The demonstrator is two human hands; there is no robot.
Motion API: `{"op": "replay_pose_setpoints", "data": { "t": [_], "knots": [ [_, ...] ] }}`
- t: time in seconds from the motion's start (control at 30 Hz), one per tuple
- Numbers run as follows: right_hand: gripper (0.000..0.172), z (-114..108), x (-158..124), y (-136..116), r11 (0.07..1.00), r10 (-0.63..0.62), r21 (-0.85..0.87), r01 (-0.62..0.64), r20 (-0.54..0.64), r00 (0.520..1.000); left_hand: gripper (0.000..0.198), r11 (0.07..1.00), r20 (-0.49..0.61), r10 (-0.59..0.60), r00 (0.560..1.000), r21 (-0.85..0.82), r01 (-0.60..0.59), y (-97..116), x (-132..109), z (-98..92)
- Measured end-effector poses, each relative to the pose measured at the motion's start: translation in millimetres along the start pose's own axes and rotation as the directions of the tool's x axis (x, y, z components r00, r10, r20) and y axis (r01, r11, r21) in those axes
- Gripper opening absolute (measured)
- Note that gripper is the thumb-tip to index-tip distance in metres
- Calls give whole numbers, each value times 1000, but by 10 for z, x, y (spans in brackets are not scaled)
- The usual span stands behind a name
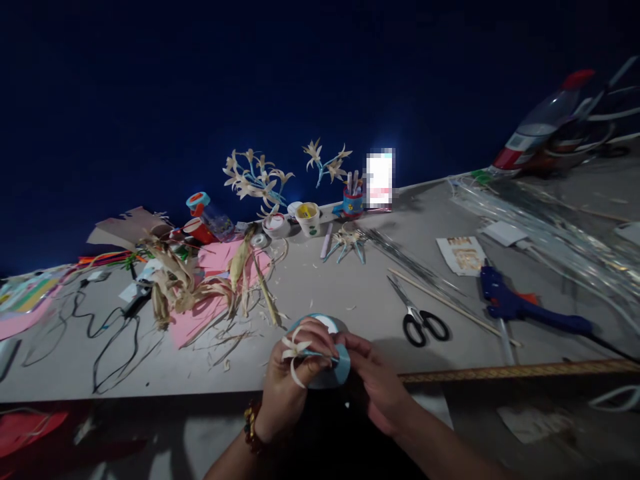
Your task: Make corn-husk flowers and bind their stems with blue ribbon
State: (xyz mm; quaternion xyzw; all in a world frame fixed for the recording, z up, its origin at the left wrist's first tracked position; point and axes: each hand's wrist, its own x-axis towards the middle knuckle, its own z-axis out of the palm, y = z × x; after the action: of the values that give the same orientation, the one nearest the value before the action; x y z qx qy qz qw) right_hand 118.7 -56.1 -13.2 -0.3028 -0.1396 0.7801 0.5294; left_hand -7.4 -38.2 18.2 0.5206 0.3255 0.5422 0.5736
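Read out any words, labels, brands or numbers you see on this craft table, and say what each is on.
No text can be read.
Printed card beside the scissors: too small and blurred.
Bottle label, far right: blurred.
White box at the back: blurred out.
Blue tape roll, being held: no lettering visible.

- A husk flower [295, 349]: small, cream, its thin petals curling outward. It is pinched in the left hand [287, 383] at 9 o'clock of the tape roll.
- A tape roll [342, 365]: pale blue ring, stood on edge, above the table's 6 o'clock edge. The right hand [380, 383] grips its 3 o'clock side.
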Motion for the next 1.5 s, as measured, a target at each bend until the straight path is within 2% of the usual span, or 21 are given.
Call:
{"op": "replay_pose_setpoints", "data": {
  "t": [0.1, 0.17, 0.23, 0.3, 0.37, 0.47, 0.5, 0.57, 0.6, 0.63, 0.7, 0.77, 0.83, 0.9, 1.07, 1.27, 1.43, 1.5],
  "knots": [
    [23, -1, 2, -15, 997, -76, -21, 77, 31, 997, 9, 999, -43, -39, 998, -27, 38, -10, 0, 12],
    [20, 11, -15, -40, 999, -23, 44, 18, 109, 994, 9, 998, -65, -61, 996, -15, 60, -7, 9, 6],
    [27, 25, -57, -70, 989, 74, 111, -98, 207, 976, 9, 997, -90, -74, 993, 5, 74, 0, 21, -16],
    [36, 31, -115, -109, 983, 126, 92, -156, 276, 953, 6, 998, -125, -56, 991, 24, 59, 5, 32, -53],
    [43, 17, -166, -157, 989, 136, 15, -147, 292, 947, 5, 999, -151, -20, 988, 45, 27, 5, 41, -94],
    [59, -61, -172, -239, 997, 66, -50, -56, 223, 973, 6, 1000, -152, 13, 988, 9, -12, 1, 57, -139],
    [58, -102, -152, -266, 996, 20, -93, -4, 175, 984, 6, 1000, -146, 12, 989, -27, -17, -2, 64, -146],
    [45, -193, -92, -311, 938, -135, -309, 157, 91, 987, 4, 993, -144, -22, 989, -121, 4, -10, 78, -146],
    [37, -234, -62, -327, 847, -250, -464, 260, 84, 965, 3, 986, -145, -48, 988, -168, 23, -16, 85, -141],
    [30, -266, -37, -337, 707, -376, -608, 361, 110, 920, 3, 977, -150, -76, 986, -210, 44, -23, 90, -132],
    [24, -290, -10, -341, 369, -585, -772, 518, 240, 774, 6, 954, -164, -133, 977, -287, 82, -44, 94, -104],
    [26, -261, -1, -324, 110, -660, -778, 619, 408, 631, 7, 926, -176, -193, 965, -359, 120, -70, 93, -66],
    [30, -201, 18, -300, -28, -639, -717, 696, 549, 539, 8, 889, -185, -263, 947, -428, 163, -94, 89, -21],
    [34, -146, 66, -283, -112, -614, -649, 752, 641, 462, 7, 852, -189, -324, 927, -485, 199, -109, 82, 23],
    [39, -101, 227, -297, -286, -625, -536, 794, 733, 270, 10, 784, -180, -399, 899, -575, 233, -101, 59, 87],
    [30, -162, 289, -306, -396, -575, -443, 804, 803, 159, 9, 782, -208, -426, 881, -574, 242, -73, 42, 111],
    [14, -166, 274, -311, -541, -546, -364, 758, 838, 12, 14, 815, -257, -441, 860, -516, 264, -38, 37, 144],
    [13, -164, 262, -308, -564, -546, -357, 744, 838, -12, 14, 839, -270, -427, 863, -475, 266, -38, 26, 143]
  ]
}}
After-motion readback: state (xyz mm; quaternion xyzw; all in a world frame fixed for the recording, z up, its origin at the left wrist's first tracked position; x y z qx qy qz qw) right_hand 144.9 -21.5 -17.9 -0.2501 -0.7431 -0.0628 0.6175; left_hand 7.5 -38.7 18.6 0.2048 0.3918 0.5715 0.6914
